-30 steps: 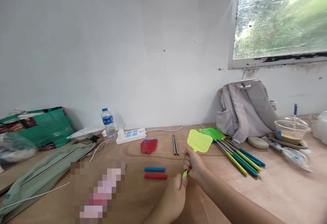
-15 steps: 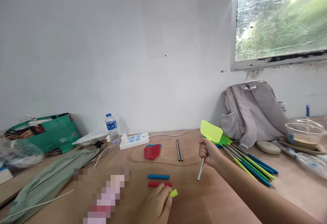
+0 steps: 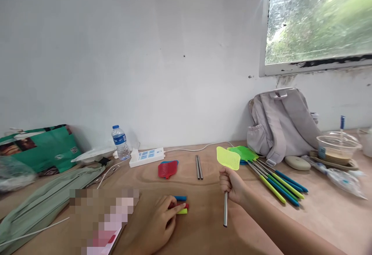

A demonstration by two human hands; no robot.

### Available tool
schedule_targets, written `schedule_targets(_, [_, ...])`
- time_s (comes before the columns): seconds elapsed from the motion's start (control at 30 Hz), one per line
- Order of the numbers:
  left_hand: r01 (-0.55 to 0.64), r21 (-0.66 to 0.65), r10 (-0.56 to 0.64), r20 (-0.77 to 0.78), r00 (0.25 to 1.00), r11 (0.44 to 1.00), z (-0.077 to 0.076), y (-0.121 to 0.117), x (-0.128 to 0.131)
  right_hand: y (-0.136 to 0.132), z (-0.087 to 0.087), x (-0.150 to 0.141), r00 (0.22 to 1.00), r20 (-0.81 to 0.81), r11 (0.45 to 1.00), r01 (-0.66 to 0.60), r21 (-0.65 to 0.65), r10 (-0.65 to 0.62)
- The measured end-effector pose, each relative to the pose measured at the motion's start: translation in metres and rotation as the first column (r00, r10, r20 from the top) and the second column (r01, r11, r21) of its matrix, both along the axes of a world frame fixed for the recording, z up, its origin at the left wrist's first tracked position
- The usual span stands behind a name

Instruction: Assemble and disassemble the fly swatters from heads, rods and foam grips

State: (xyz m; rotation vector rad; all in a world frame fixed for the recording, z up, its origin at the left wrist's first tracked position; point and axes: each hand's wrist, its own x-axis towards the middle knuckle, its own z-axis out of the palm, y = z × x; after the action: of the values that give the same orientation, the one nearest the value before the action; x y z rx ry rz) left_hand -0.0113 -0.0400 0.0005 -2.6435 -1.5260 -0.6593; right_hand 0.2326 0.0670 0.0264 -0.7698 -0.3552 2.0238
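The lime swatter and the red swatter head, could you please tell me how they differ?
The lime swatter is in the right hand; the red swatter head lies over a blue head. A metal tube shows below the lime swatter's paddle, none at the red swatter head. Both are perforated.

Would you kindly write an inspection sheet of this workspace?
Surface: brown, wood-grained table.
Things: yellow-green swatter without grip; red head; two metal rods; blue grip, red grip, yellow-green grip; gripped swatters, piled.
Clutter: backpack, cup, bottle, green bag.
Hands: left hand at the grips; right hand holding the yellow-green swatter.
Cables: white cord beyond the rods; damage, nothing seen.
Surroundings: marked wall, stained window.
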Motion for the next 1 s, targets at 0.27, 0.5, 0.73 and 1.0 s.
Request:
schedule_targets(0.27, [-0.029, 0.38, 0.048, -0.04, 0.998, 0.925, 0.022, 0.024, 0.034, -0.017, 0.011, -0.011, 0.919, 0.168, 0.931, -0.364, 0.019, 0.356])
schedule_targets(0.5, [0.191, 0.557, 0.001, -0.326, 0.945, 0.808, 0.033, 0.051, 0.075, -0.042, 0.032, -0.014, 0.579, 0.77, 0.777, -0.603, 0.183, 0.268])
schedule_targets(0.73, [0.145, 0.368, -0.015, -0.334, 0.942, 0.919, 0.061, 0.035, 0.077, -0.062, 0.037, -0.003, 0.308, 0.795, 0.216, -0.854, 0.473, -0.522])
schedule_targets(1.0, [0.045, -0.059, -0.067, -0.455, 0.888, 0.997, 0.065, -0.008, 0.081, -0.089, 0.032, 0.011, 0.264, 0.32, -0.254, -0.965, 0.071, -0.91])
